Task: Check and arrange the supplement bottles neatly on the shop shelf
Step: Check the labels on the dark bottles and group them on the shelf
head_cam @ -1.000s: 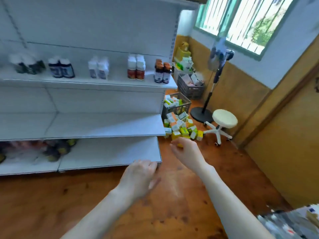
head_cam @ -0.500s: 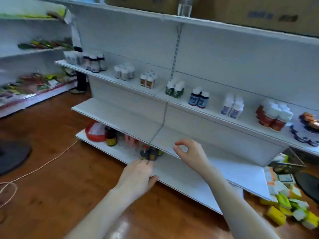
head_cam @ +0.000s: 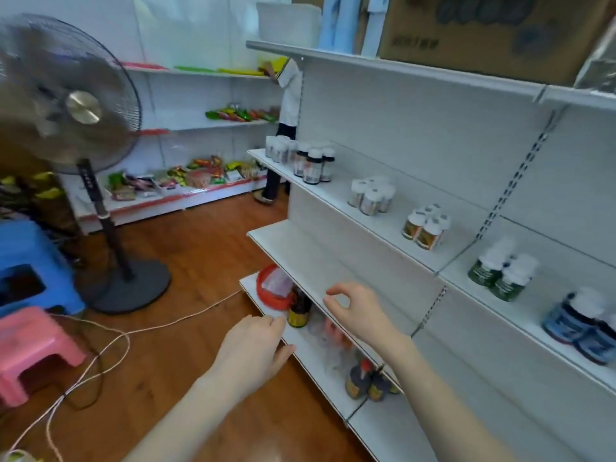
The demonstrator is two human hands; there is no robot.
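Bottles [head_cam: 426, 230] are set in small groups on the shelf [head_cam: 336, 191], well apart from the left hand [head_cam: 253, 345] and right hand [head_cam: 353, 308], both loosely curled and empty. Light, stiff, smooth plastic is expected; the body below the cap should be gripped.

White shelf [head_cam: 333, 265], blue stool [head_cam: 30, 261], pink stool [head_cam: 30, 348] (floor [head_cam: 200, 255] reddish-brown wood).
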